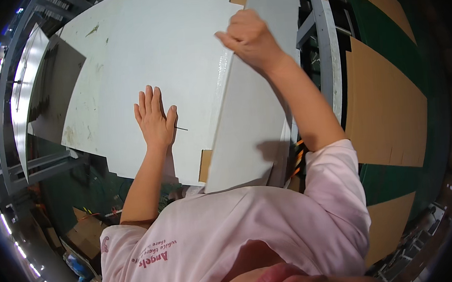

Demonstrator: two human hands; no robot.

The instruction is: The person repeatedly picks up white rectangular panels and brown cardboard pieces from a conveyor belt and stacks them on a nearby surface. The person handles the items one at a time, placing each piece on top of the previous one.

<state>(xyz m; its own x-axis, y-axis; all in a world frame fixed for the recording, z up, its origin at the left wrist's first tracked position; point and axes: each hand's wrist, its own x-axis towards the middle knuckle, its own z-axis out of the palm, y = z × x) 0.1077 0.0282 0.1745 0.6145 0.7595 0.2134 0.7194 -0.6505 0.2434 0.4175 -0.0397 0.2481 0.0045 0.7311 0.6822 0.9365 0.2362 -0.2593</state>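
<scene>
A large white cardboard sheet [115, 59] lies flat before me. My left hand [154, 120] rests palm down on it with the fingers stretched out. A short thin dark line shows beside that thumb. Along the sheet's right side runs a long white cardboard flap [246, 124], its left edge lying over the sheet. My right hand [250, 37] is closed in a fist on the upper part of this flap near the edge, its thumb pointing left; I see nothing sticking out of it. A shiny strip [222, 68] runs beside the flap's edge. Brown patches [205, 165] show at both its ends.
A grey metal frame [327, 45] stands right of the sheet. Beyond it brown cardboard sheets [386, 103] lie on a green surface. At the left stands a bent shiny panel [26, 97] on a metal frame. An opened brown carton [85, 232] is on the floor at lower left.
</scene>
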